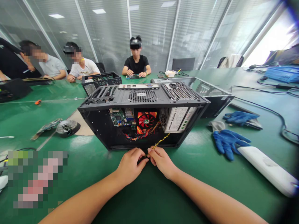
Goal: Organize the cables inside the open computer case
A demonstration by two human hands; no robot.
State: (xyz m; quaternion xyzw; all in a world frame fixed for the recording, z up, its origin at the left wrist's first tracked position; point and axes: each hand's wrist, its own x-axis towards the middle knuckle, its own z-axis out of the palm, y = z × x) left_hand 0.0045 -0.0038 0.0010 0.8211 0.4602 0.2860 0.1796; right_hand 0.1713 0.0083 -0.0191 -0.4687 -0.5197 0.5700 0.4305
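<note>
A black computer case lies on its side on the green table, its open side facing me. Inside are a motherboard, a red and black fan and a power supply with a white label. A twisted yellow and black cable comes out below the power supply. My left hand and my right hand meet just in front of the case, both pinching this cable near its end. The fingers hide the end itself.
Blue gloves and a white power strip lie at the right. Another case stands behind. A round cooler is at the left. Several people sit across the green table.
</note>
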